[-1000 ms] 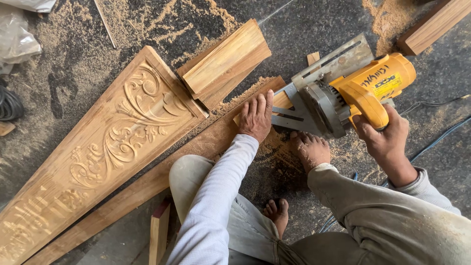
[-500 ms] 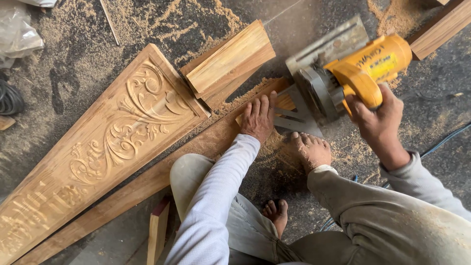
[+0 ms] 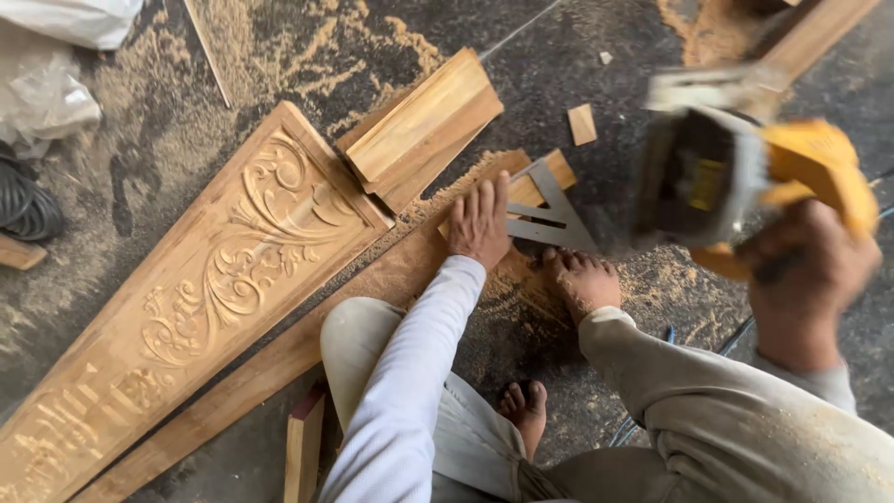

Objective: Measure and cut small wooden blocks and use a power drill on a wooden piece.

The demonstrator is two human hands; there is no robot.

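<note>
Head view: right-hand fingers (image 3: 778, 265) are wrapping shut around the handle of the blurred yellow-and-grey circular saw (image 3: 736, 172), lifting it off the floor, right of the cut. Left hand (image 3: 480, 224) is lying flat, fingers spread, gripping nothing, pressing the long plain wooden plank (image 3: 279, 359) beside the grey metal square (image 3: 549, 219). Saw looks heavy, rigid; best taken by the handle, clear of the blade. Right arm raised, left arm extended forward. Carved wooden panel (image 3: 214, 289) alongside.
</note>
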